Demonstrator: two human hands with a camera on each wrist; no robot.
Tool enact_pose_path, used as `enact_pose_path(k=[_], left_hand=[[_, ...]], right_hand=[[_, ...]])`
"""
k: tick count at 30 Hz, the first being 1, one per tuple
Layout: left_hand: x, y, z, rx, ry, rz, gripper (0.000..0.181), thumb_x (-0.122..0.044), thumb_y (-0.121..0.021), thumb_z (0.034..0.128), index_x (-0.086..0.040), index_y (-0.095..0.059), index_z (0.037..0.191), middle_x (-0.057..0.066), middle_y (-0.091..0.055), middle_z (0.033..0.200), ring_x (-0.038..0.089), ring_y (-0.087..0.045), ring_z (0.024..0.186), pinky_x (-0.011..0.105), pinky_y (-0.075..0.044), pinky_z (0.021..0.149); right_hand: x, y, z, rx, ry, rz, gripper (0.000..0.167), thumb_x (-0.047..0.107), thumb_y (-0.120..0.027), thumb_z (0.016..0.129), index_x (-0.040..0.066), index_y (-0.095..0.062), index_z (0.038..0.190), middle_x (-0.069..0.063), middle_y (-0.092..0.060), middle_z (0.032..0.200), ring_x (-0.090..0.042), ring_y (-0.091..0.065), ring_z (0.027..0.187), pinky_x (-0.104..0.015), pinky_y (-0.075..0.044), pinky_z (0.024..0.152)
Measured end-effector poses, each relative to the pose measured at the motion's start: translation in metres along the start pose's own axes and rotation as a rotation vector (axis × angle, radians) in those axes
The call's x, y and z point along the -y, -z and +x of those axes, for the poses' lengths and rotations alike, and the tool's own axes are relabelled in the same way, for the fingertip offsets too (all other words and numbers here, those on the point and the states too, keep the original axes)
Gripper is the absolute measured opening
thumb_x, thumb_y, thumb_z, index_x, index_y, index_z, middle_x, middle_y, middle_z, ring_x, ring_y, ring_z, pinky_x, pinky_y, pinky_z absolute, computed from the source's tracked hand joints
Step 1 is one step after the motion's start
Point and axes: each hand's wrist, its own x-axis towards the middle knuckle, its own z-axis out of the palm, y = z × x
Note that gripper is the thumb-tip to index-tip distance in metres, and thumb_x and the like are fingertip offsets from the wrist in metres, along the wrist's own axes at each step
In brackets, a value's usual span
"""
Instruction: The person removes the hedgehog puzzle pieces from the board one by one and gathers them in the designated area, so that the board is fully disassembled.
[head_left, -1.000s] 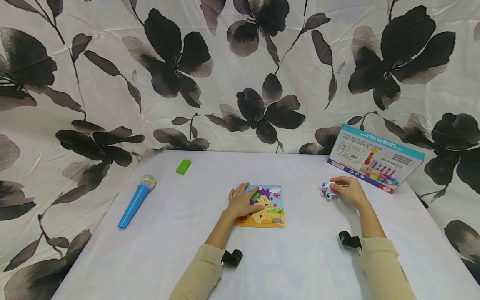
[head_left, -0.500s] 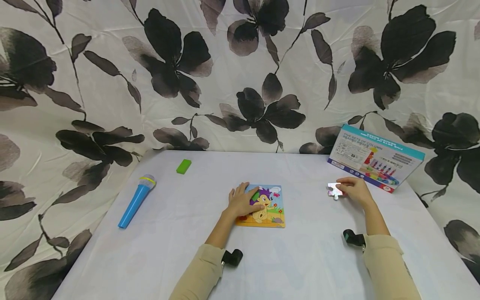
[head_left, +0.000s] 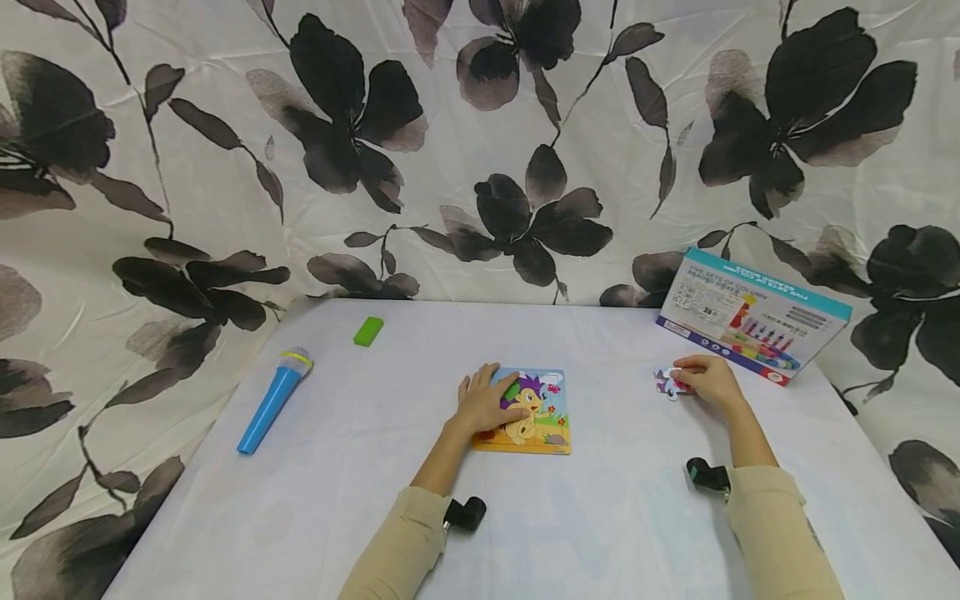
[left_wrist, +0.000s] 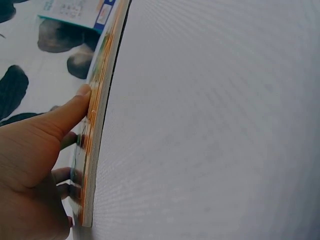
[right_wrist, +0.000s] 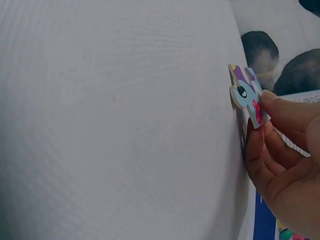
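Note:
A square cartoon jigsaw puzzle [head_left: 532, 417] with a purple-haired animal lies near the middle of the table. My left hand [head_left: 482, 407] rests spread over its left part, fingers touching the surface; in the left wrist view the thumb [left_wrist: 79, 107] lies along the puzzle's near edge. To the right, my right hand [head_left: 708, 382] pinches a puzzle piece [head_left: 669, 384] between thumb and fingers, just over the table. Up close, the piece [right_wrist: 247, 95] shows an eye, purple hair and a red shape on light blue, picture side visible.
A cardboard box [head_left: 752, 321] with blue and white print stands tilted behind my right hand. Toward the left lie a blue toy microphone [head_left: 273, 400] and a green block [head_left: 368, 332]. A floral cloth [head_left: 450, 150] hangs behind the table.
My right hand has shifted slightly right and turned the puzzle piece: its plain pale side showed half a second ago, its picture side shows now. My left hand has stayed on the puzzle.

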Motion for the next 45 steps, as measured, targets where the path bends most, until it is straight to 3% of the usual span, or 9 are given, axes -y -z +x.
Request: enact_pose_path(k=[15, 21, 26, 31, 34, 38, 41, 45], left_hand=[[0.003, -0.001, 0.003, 0.008, 0.004, 0.004, 0.071, -0.05, -0.063, 0.0833, -0.018, -0.041, 0.143, 0.018, -0.024, 0.151, 0.038, -0.02, 0.139, 0.059, -0.01, 0.11], [0.004, -0.001, 0.004, 0.008, 0.004, 0.01, 0.072, -0.051, -0.063, 0.0833, -0.019, -0.041, 0.144, 0.018, -0.024, 0.151, 0.038, -0.02, 0.138, 0.059, -0.01, 0.11], [0.004, -0.001, 0.003, 0.005, 0.005, -0.002, 0.071, -0.05, -0.063, 0.0833, -0.018, -0.042, 0.143, 0.018, -0.024, 0.151, 0.038, -0.019, 0.139, 0.059, -0.01, 0.11], [0.003, -0.001, 0.003, 0.005, 0.014, -0.009, 0.072, -0.05, -0.063, 0.0833, -0.018, -0.041, 0.144, 0.017, -0.023, 0.151, 0.037, -0.018, 0.14, 0.058, -0.009, 0.111], [0.003, -0.001, 0.003, 0.005, 0.018, -0.007, 0.072, -0.05, -0.063, 0.0831, -0.018, -0.041, 0.144, 0.016, -0.023, 0.152, 0.037, -0.017, 0.14, 0.058, -0.009, 0.111], [0.002, -0.002, 0.002, 0.001, 0.015, -0.007, 0.073, -0.051, -0.064, 0.0827, -0.018, -0.041, 0.144, 0.017, -0.023, 0.151, 0.037, -0.018, 0.14, 0.058, -0.009, 0.111], [0.002, -0.002, 0.002, 0.0, 0.015, -0.004, 0.073, -0.051, -0.064, 0.0827, -0.018, -0.041, 0.144, 0.017, -0.024, 0.151, 0.037, -0.018, 0.14, 0.058, -0.009, 0.111], [0.002, -0.002, 0.002, -0.001, 0.014, -0.002, 0.072, -0.05, -0.064, 0.0826, -0.018, -0.042, 0.143, 0.017, -0.024, 0.151, 0.037, -0.019, 0.139, 0.058, -0.01, 0.111]], right_hand=[[-0.002, 0.002, 0.003, 0.006, -0.015, 0.011, 0.039, 0.019, -0.058, 0.094, -0.009, -0.054, 0.121, -0.021, -0.06, 0.106, -0.019, -0.054, 0.081, -0.018, -0.049, 0.064], [0.0, 0.003, 0.001, -0.015, 0.016, -0.012, 0.037, 0.017, -0.055, 0.095, -0.009, -0.055, 0.121, -0.022, -0.059, 0.106, -0.023, -0.053, 0.085, -0.019, -0.049, 0.065], [0.01, -0.003, -0.002, -0.052, 0.086, -0.02, 0.036, 0.016, -0.056, 0.094, -0.009, -0.056, 0.12, -0.026, -0.058, 0.112, -0.026, -0.056, 0.089, -0.019, -0.047, 0.066], [0.028, -0.021, 0.0, -0.061, 0.172, 0.03, 0.035, 0.011, -0.058, 0.092, -0.011, -0.056, 0.119, -0.026, -0.06, 0.106, -0.022, -0.059, 0.083, -0.02, -0.049, 0.062], [0.041, -0.039, 0.001, -0.037, 0.24, 0.091, 0.034, 0.007, -0.059, 0.091, -0.014, -0.056, 0.117, -0.029, -0.061, 0.104, -0.017, -0.061, 0.078, -0.023, -0.052, 0.059], [0.058, -0.066, 0.006, 0.03, 0.322, 0.178, 0.034, 0.003, -0.062, 0.089, -0.017, -0.055, 0.115, -0.032, -0.061, 0.103, -0.022, -0.064, 0.078, -0.028, -0.054, 0.058], [0.071, -0.088, 0.009, 0.094, 0.337, 0.206, 0.034, 0.004, -0.063, 0.088, -0.016, -0.055, 0.115, -0.03, -0.061, 0.102, -0.029, -0.064, 0.081, -0.028, -0.054, 0.059], [0.089, -0.112, 0.013, 0.14, 0.347, 0.196, 0.033, 0.006, -0.064, 0.088, -0.014, -0.058, 0.114, -0.026, -0.062, 0.099, -0.025, -0.064, 0.079, -0.028, -0.054, 0.059]])
